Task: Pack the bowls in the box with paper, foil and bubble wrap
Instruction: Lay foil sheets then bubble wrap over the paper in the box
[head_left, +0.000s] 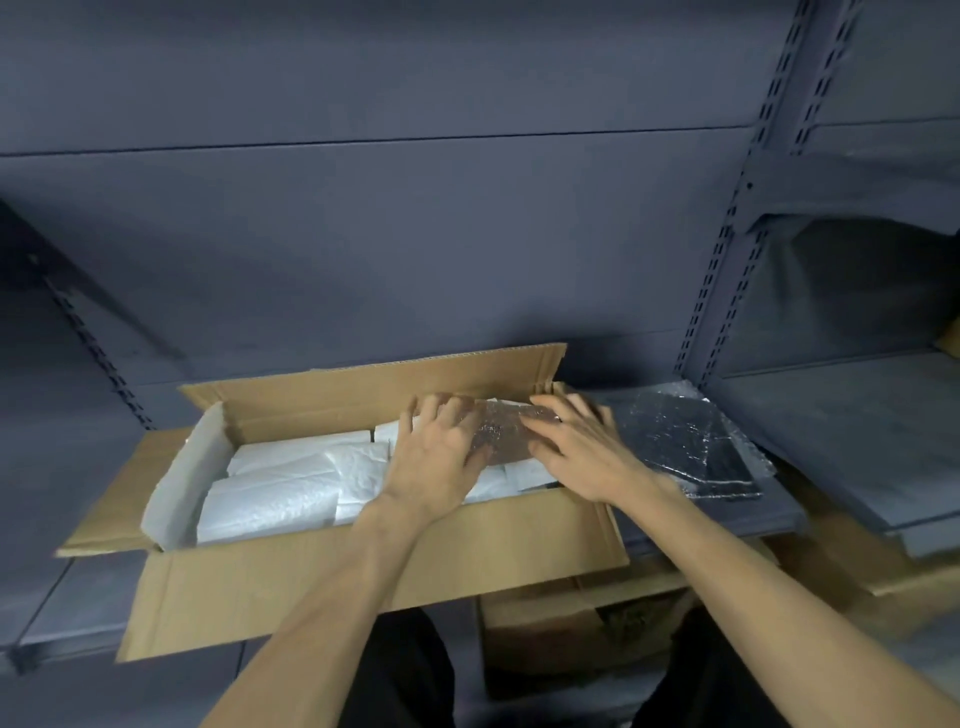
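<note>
**Both hands on a foil-wrapped bundle at the box's right end**

Pressing down into the right end of the open cardboard box (363, 566), both hands meet over a shiny, crinkled bundle (498, 434) that looks like foil or bubble wrap; the picture is too soft there to tell which, or to see a bowl inside it. The left hand (441, 457) lies on the bundle's left side with fingers spread and bent over its far edge. The right hand (576, 452) covers its right side, fingers fairly straight and pointing to the far left, resting on the wrap.

The box sits on a grey shelf (78, 597), its flaps folded outward, the near flap hanging over the shelf edge. White wrapped packages (291, 483) fill the left and middle of the box, lying side by side, and a white sheet (176, 478) lines its left wall.

Just right of the box, on the shelf, lies a flat stack of silvery sheets (685, 447), touching or nearly touching the right forearm. Another cardboard box (545, 623) stands lower down, near the person's legs.
</note>
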